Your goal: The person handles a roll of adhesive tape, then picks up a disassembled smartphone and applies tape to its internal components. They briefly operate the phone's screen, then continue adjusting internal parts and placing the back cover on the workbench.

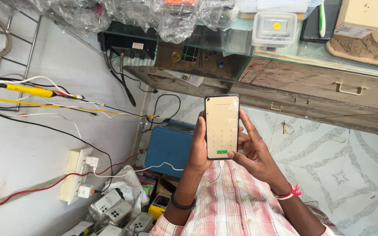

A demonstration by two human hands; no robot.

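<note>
Head view: both hands (pixel 206 144) around phone (pixel 222 126), clear lidded box (pixel 274 29) above.

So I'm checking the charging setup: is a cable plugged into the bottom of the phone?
Yes, a white cable runs into the bottom of the phone, held in the left hand.

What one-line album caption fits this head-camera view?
Both hands, left hand and right hand, hold a cabled smartphone showing a dial pad.
</note>
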